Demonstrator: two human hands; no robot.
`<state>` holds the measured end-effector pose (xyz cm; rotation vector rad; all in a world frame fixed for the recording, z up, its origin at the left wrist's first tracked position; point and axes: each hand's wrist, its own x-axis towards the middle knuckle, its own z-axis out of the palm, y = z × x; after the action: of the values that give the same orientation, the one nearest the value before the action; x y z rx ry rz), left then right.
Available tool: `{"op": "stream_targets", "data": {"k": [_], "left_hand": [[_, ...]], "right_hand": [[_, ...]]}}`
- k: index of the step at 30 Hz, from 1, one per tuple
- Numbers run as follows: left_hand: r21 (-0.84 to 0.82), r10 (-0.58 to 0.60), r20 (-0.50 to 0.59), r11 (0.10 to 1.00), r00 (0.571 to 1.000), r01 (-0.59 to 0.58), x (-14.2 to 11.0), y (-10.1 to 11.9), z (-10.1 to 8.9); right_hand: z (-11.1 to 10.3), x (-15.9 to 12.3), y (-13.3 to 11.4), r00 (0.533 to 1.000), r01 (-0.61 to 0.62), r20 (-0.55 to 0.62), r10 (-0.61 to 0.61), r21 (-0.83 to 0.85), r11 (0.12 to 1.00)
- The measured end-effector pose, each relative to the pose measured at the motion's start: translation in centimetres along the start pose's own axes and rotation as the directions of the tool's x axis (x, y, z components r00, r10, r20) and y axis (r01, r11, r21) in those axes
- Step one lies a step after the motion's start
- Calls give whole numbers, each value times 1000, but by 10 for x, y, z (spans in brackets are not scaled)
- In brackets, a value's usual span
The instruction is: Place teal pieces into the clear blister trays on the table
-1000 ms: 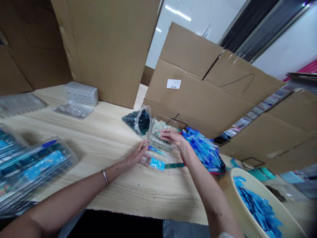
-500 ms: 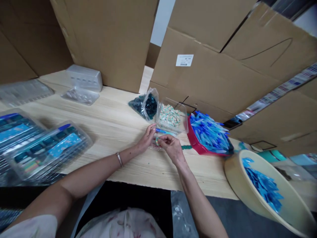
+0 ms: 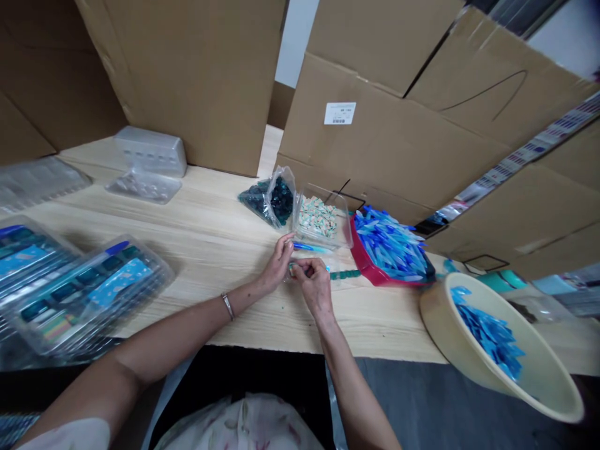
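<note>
Small teal piece pinched by the right hand. Left hand curls just beside it, its grip unclear.

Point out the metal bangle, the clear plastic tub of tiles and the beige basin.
Metal bangle (image 3: 227,306): head view, on its band at the left wrist.
Clear plastic tub (image 3: 342,228): head view, on its right wall.
Beige basin (image 3: 435,331): head view, on its outer wall.

Only text in view: white barcode sticker on brown corrugated cardboard box, print too small to read.
</note>
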<state>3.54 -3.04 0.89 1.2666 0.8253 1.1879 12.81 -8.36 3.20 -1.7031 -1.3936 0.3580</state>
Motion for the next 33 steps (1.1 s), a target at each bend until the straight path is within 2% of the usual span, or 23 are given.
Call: {"op": "stream_targets", "data": {"k": [3,6,9,12,19,23,27,30,33], "left_hand": [[12,12,11,1000,1000,-12,1,-2,-1],[-26,-65,39,998,997,66,1,-2,-1],[-71,-132,66,988,989,137,0,0,-1],[-67,-116,58,991,992,120,-1,2,-2],[-60,-75,54,995,996,78,2,0,-4],[-48,-74,73,996,995,77,2,0,-5],[-83,-136,119,986,984,147,0,1,-5],[-113,-178,159,974,971,197,0,2,-5],[-120,-171,164,974,971,192,3,2,-6]], "right_hand": [[3,-5,4,998,44,-32,-45,-31,999],[-2,-10,4,984,177,-5,-180,-158,971],[-12,-12,-2,952,303,85,-293,-376,876],[-21,-9,-9,909,417,219,-356,-514,749],[-30,2,-7,843,534,332,-423,-424,731],[-32,4,-8,791,608,437,-429,-479,633],[-27,10,-14,743,667,518,-424,-520,533],[-21,11,-21,741,670,533,-409,-555,492],[-19,10,-23,766,642,499,-405,-559,525]]}}
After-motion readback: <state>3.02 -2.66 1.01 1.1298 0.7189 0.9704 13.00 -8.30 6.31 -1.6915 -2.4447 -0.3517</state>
